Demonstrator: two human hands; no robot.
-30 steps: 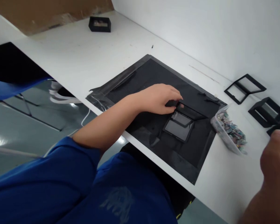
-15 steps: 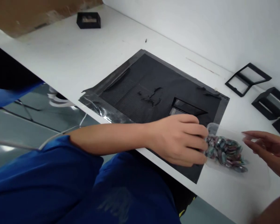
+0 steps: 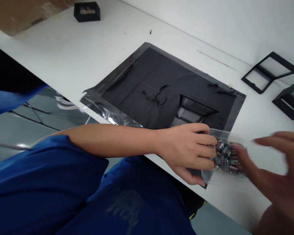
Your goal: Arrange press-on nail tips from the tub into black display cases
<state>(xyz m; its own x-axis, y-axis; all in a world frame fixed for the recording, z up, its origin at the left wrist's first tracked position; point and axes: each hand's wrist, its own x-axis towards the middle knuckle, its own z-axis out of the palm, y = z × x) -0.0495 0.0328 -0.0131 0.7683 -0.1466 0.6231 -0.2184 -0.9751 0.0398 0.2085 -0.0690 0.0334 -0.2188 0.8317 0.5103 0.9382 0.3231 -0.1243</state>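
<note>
My left hand (image 3: 189,148) is closed over the left end of a clear plastic box (image 3: 207,178), its fingers bent over the rim and its thumb at the near corner. Inside the box lies a heap of small glossy pieces (image 3: 226,158) in grey, green and pink tones, too blurred to name. At the box's right end, my right hand (image 3: 279,166) is smeared by motion, with thumb and fingers spread wide. Its thumb overlaps the heap in view; contact is unclear. Beyond my left hand, an opened black-framed case (image 3: 199,106) with clear panes rests on a black mat (image 3: 142,85).
Another opened black frame (image 3: 257,78) stands at the right by the wall, near a black box-like frame (image 3: 287,101). A small black box (image 3: 87,12) is at the far left. The white table's front edge (image 3: 88,116) runs diagonally before me.
My right hand has come leftward over the box's right end, its fingers spreading. The box has shifted slightly left, and my left thumb now shows at its corner. The camera view has tilted a little.
</note>
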